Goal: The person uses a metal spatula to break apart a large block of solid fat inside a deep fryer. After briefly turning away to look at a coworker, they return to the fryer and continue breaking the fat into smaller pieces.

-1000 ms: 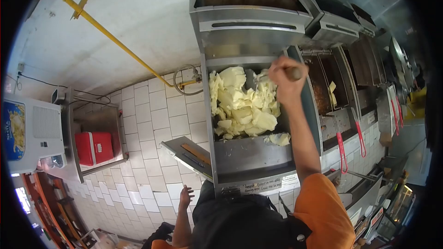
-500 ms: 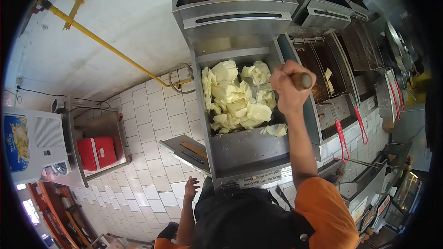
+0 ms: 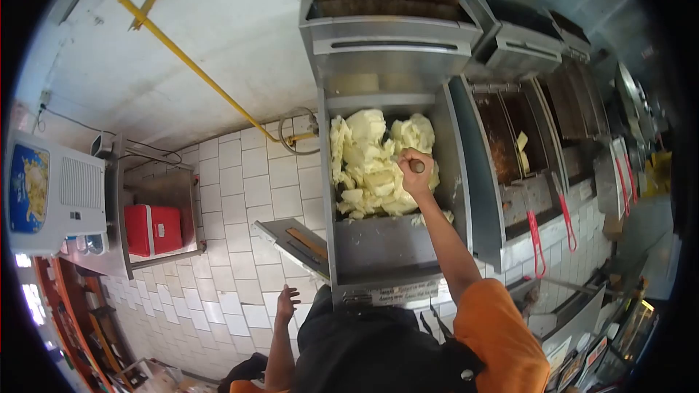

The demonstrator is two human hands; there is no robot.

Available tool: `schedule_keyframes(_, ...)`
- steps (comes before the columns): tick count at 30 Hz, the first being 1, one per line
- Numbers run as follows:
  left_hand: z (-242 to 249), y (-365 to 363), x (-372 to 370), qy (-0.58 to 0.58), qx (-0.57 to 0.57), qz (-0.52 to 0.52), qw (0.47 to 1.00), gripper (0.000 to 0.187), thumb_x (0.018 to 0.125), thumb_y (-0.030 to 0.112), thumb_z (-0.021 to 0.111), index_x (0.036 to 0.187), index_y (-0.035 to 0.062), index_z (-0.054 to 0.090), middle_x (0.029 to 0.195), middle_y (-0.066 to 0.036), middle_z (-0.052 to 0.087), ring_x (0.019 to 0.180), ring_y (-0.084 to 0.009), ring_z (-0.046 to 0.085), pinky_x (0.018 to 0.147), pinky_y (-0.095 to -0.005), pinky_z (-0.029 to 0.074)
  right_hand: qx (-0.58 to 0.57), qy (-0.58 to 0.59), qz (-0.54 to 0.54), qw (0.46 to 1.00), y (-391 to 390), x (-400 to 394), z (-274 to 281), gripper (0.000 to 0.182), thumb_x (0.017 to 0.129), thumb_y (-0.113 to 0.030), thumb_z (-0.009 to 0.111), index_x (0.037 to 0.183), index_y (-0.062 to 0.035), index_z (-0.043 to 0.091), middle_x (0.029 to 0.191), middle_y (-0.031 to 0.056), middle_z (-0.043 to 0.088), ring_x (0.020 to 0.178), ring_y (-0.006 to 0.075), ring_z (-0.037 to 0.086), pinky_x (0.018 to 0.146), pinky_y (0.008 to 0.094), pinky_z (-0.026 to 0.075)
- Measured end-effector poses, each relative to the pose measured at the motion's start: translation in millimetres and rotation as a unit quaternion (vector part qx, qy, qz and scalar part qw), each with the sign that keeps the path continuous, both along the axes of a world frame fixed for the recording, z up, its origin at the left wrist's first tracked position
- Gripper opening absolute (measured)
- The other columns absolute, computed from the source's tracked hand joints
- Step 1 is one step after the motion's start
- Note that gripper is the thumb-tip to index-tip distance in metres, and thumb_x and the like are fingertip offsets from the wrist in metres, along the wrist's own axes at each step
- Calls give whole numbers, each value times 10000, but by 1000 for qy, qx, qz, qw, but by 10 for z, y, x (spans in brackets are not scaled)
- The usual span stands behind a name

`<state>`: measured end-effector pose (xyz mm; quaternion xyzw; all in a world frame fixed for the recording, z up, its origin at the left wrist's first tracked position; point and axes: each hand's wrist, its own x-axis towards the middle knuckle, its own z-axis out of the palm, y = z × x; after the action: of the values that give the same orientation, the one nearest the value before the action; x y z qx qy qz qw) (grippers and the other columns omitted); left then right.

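Note:
A steel fryer vat (image 3: 386, 244) holds a heap of pale yellow solid fat (image 3: 368, 167), broken into chunks and flakes. My right hand (image 3: 413, 178) is wrapped round the handle of a wooden-handled tool (image 3: 417, 166), low over the right part of the heap. The tool's working end is hidden by my hand and the fat. Away from the vat, my left hand (image 3: 288, 303) hangs beside my body, its fingers apart and holding nothing. It is nearest to the open cabinet door (image 3: 295, 247) below the fryer.
Right of the vat stand more fryers with red-handled baskets (image 3: 535, 244); yellowish pieces (image 3: 522, 144) lie in one. A yellow gas pipe (image 3: 196, 65) runs down the wall at left. A red cooler (image 3: 153, 231) sits on a steel stand beside a white machine (image 3: 58, 193).
My right hand has moved left and down with the tool, from the vat's right edge into the heap of fat. My left hand still hangs at my side. The view has shifted slightly.

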<state>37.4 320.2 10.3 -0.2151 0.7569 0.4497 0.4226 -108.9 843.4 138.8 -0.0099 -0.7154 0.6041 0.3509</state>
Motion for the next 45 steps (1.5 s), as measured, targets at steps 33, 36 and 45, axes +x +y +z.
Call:
schedule_keyframes(33,-517,-278,400,27,60,93,993,790,964,656,289,1221,-38,566,1096,-207,670,785,-281,696,549,-355,496,-46,26,-75,996,-548,-76,2268,141,789,31,574,661,-2,525,597,21,494,490,68,421,434,265,305)
schedule_keyframes(36,-525,-431,593,-49,30,62,996,852,928,719,270,1296,-1,540,1194,-213,635,929,-328,681,672,-440,530,-119,63,-33,990,-507,64,2860,139,797,50,550,679,-12,511,584,29,476,451,78,397,411,269,290)
schedule_keyframes(45,-626,-333,401,-51,40,33,997,838,938,706,258,1304,9,542,1210,-207,628,957,-341,670,725,-485,522,-29,-36,-61,997,-803,-342,1866,135,763,28,584,653,1,509,605,60,534,523,106,485,490,246,378)
